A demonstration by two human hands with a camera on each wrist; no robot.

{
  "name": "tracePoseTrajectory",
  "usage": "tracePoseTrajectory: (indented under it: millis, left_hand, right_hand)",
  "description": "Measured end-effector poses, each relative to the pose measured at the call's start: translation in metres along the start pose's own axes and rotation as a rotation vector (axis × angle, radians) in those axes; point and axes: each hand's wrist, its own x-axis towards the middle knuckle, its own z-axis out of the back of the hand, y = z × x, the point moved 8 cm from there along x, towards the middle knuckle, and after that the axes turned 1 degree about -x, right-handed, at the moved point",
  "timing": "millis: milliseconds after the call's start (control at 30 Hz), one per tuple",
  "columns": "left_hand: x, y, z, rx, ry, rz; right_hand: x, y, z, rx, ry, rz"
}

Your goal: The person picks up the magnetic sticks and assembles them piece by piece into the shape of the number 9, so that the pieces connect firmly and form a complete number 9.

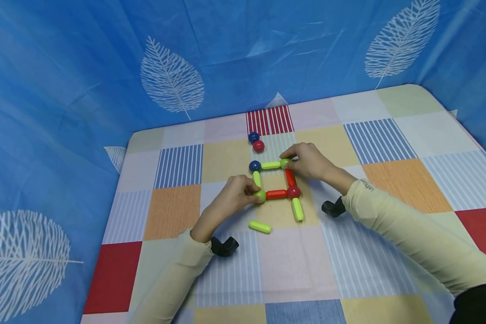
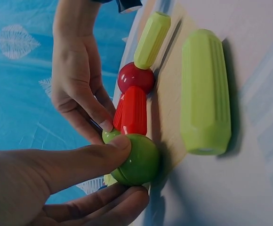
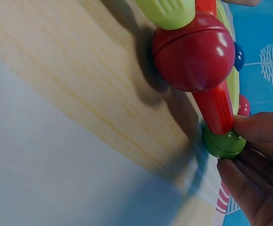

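Observation:
Balls and rods join into a small square on the cloth. My left hand pinches the green ball at its near left corner between thumb and fingers. At the far right corner, my right hand pinches another green ball. A blue ball forms the far left corner and a red ball the near right one. Red rods make the near and right sides; yellow-green rods make the far and left sides. From the red ball, one more yellow-green rod sticks out toward me.
A loose yellow-green rod lies in front of the square. Behind it, a loose blue ball and a red ball sit close together. The table has a patchwork cloth; a blue leaf-print curtain surrounds its far side.

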Motion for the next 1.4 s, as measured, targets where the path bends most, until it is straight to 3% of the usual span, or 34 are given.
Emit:
tracePoseTrajectory:
  millis: [400,600,733,867,967,1033,1167,1300,1400]
  left_hand:
    - [-0.002,-0.001,0.001,0.015,-0.005,-0.009]
    - [0.012,-0.008,0.007,0.075,0.127,-0.093]
    - [0.031,-0.013,0.032,0.062,0.18,-0.172]
    - [0.06,-0.01,0.071,-0.001,0.078,-0.193]
    - [0.084,-0.003,0.088,0.015,-0.001,-0.191]
    - [0.1,0.003,0.088,0.049,-0.011,-0.174]
    - [0.125,0.016,0.073,0.088,0.013,-0.11]
    - [0.136,0.024,0.06,0.078,0.019,-0.051]
    - [0.14,0.023,0.056,0.077,0.017,-0.045]
  right_hand:
    - [0.0,0.002,-0.001,-0.008,0.003,0.008]
    - [-0.001,-0.001,0.005,-0.001,-0.005,0.004]
    - [-0.003,-0.001,0.005,0.002,0.0,0.0]
    - [-0.005,0.001,0.0,0.012,0.006,0.004]
    - [-0.007,0.003,-0.002,0.024,-0.003,0.012]
    - [-0.008,0.003,-0.003,0.028,-0.014,0.013]
    - [-0.01,0.002,-0.004,0.026,-0.027,0.013]
    - [-0.011,0.002,-0.004,0.029,-0.023,0.023]
    - [-0.011,0.002,0.0,0.031,-0.03,0.026]
